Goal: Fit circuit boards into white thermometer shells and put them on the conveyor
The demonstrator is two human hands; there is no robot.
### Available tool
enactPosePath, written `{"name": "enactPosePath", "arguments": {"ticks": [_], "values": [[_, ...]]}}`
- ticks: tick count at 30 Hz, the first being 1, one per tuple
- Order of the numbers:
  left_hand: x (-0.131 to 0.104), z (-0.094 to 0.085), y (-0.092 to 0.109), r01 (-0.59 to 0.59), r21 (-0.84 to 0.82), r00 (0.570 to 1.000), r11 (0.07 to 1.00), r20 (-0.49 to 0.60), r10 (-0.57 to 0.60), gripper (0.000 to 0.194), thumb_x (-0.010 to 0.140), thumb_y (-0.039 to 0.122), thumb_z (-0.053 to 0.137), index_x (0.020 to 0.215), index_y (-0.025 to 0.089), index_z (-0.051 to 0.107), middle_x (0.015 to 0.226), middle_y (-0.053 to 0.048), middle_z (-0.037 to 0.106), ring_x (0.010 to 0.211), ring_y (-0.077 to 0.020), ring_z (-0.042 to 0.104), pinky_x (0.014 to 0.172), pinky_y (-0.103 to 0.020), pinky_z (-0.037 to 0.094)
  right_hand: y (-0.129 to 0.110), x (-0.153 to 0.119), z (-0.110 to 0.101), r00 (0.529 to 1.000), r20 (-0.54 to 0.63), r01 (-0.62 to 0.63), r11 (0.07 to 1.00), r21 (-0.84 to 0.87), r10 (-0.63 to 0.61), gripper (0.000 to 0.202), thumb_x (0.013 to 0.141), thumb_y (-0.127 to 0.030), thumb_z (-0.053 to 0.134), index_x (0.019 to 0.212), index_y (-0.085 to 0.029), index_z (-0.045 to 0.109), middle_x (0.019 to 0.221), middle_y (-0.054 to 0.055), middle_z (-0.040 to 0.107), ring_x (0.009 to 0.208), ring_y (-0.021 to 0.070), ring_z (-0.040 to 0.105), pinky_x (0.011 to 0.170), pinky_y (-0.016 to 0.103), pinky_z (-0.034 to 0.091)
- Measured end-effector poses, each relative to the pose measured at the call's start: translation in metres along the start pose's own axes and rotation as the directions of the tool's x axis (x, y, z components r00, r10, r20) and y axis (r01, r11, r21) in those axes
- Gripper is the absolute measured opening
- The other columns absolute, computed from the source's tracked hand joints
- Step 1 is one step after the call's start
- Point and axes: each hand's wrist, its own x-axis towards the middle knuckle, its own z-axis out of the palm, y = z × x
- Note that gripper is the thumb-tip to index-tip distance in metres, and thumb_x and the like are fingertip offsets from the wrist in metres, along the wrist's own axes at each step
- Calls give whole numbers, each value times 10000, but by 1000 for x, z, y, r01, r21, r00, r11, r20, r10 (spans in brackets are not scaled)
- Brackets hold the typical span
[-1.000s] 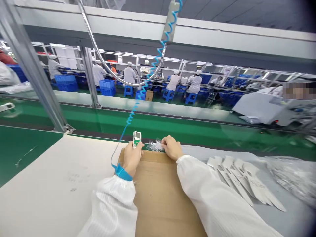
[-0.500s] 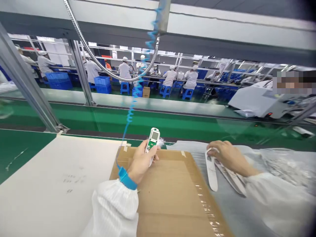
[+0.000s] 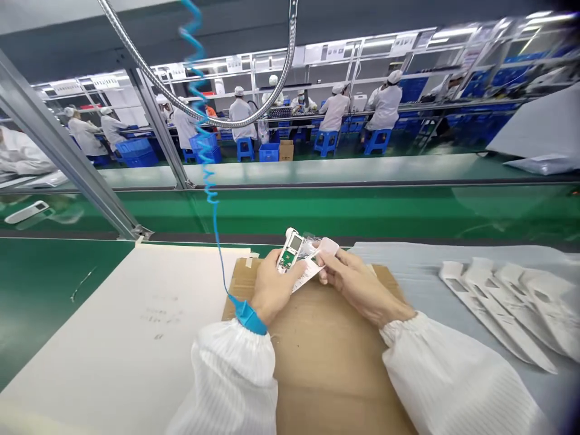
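Note:
My left hand [image 3: 274,284], with a blue wrist strap [image 3: 250,318] on its wrist, is closed around a white handheld device half [image 3: 290,249] that shows a small grey screen and a green circuit board. Just to its right, my right hand [image 3: 351,278] pinches a white plastic cover [image 3: 327,248], long and narrow, tilted beside the device. The cover's lower end reaches the left fingers; I cannot tell whether the two parts touch. Some clear crinkled film or fine wiring shows between the hands. Both hands are above the brown cardboard [image 3: 335,356].
Several white plastic covers [image 3: 498,308] lie in a row on grey foam sheeting [image 3: 408,257] at the right. A coiled blue cord [image 3: 206,163] runs up from my wrist. A metal flexible hose [image 3: 235,122] loops overhead. A metal post [image 3: 77,157] stands left; people sit at benches beyond.
My right hand has picked up a white cover from the foam and brought it left, beside the device in my left hand. The camera view has shifted to the right.

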Motion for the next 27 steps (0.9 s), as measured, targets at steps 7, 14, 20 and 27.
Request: {"name": "enactPosePath", "arguments": {"ticks": [7, 14, 20, 27], "values": [[-1, 0, 2, -190, 60, 982, 980, -3, 191, 364, 998, 461, 486, 1169, 199, 671, 1092, -62, 722, 989, -210, 656, 854, -300, 486, 7, -6, -18, 994, 96, 43, 998, 37, -47, 453, 855, -466, 758, 1240, -249, 656, 1198, 60, 670, 1044, 204, 621, 1017, 403, 470], [-17, 11, 9, -312, 190, 950, 931, 86, 301, 312, 925, 313, 636, 1223, 228, 668, 1252, -46, 686, 1131, -221, 631, 1007, -327, 466, 8, -4, -15, 994, -20, 111, 994, -21, -111, 465, 778, -519, 806, 1149, -255, 708, 1210, 68, 717, 1143, 271, 647, 1085, 474, 445], [-24, 13, 15, -395, 249, 919, 884, 118, 377, 330, 972, 324, 575, 1288, 243, 625, 1264, -42, 672, 1135, -208, 626, 994, -315, 473, 8, -6, -14, 989, -83, 120, 993, -5, -120, 536, 760, -571, 802, 1170, -243, 695, 1215, 82, 714, 1139, 282, 650, 1047, 452, 473], [-30, 24, 10, -452, 462, 890, 763, 286, 354, 439, 1008, 387, 486, 1428, 265, 530, 1310, -90, 658, 1178, -303, 633, 1021, -423, 480, 2, -4, 1, 991, -109, -25, 914, 404, 75, 590, 858, -801, 477, 878, -244, 669, 882, 66, 713, 1045, 282, 667, 936, 432, 551]]}}
